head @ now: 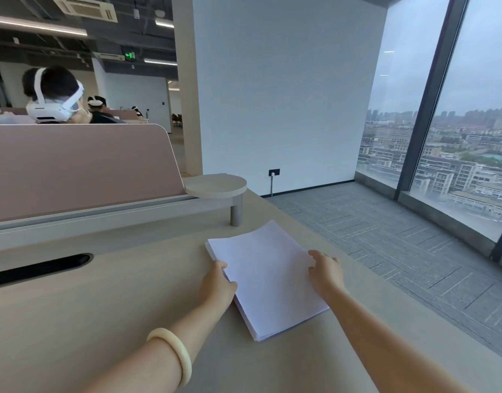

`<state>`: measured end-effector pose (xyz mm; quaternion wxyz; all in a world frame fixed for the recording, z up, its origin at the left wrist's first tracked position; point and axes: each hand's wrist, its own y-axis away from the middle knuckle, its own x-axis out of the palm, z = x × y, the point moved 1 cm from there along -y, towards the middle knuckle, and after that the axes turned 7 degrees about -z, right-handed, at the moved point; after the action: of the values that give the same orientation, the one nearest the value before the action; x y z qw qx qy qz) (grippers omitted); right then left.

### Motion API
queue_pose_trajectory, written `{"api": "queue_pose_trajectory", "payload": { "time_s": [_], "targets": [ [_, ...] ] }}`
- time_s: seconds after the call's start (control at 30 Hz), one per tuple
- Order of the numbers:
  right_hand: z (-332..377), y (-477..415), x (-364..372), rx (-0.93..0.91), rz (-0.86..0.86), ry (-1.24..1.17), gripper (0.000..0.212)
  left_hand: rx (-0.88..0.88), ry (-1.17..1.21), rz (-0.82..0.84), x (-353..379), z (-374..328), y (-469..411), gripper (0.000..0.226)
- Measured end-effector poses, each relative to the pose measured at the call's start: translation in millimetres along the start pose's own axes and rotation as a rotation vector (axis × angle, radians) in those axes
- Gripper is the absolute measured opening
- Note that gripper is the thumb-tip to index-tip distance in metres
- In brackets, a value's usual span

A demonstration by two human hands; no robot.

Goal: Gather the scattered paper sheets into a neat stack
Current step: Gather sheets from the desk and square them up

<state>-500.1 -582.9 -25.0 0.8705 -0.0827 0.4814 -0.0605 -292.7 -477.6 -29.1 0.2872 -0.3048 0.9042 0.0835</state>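
A stack of white paper sheets [268,276] lies on the beige desk [102,293], near its right edge, turned at an angle. The sheets sit nearly flush, with edges slightly stepped at the near corner and the far left corner. My left hand [218,282] rests against the stack's left long edge, fingers touching the paper's side. My right hand [325,269] lies on the stack's right side, fingers bent down onto the top sheet near its right edge. A pale bangle [173,353] circles my left wrist.
A pink partition [82,165] and a grey rail close off the desk's far side. A small round shelf [217,186] on a post stands just beyond the paper. A dark cable slot [39,268] sits at the left. The desk's right edge drops to grey carpet [386,239].
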Motion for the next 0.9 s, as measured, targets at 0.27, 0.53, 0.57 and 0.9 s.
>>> {"api": "queue_pose_trajectory", "payload": {
  "time_s": [0.27, 0.53, 0.57, 0.9],
  "targets": [
    [-5.4, 4.6, -3.4, 0.026, 0.028, 0.021, 0.051, -0.005, -0.166, -0.019, -3.8, -0.1, 0.8, 0.032],
    [-13.3, 21.3, 3.8, -0.050, -0.003, 0.029, 0.048, -0.447, 0.764, 0.220, -7.9, -35.4, 18.9, 0.010],
    [-14.4, 22.9, 4.8, -0.068, -0.023, 0.042, 0.048, -0.507, 0.813, 0.208, -10.6, -37.8, 18.5, 0.004],
    [-18.0, 23.6, 8.5, -0.066, -0.064, -0.011, 0.054, -0.621, 0.905, 0.103, -13.3, -32.1, 3.1, 0.014]
  ]
}}
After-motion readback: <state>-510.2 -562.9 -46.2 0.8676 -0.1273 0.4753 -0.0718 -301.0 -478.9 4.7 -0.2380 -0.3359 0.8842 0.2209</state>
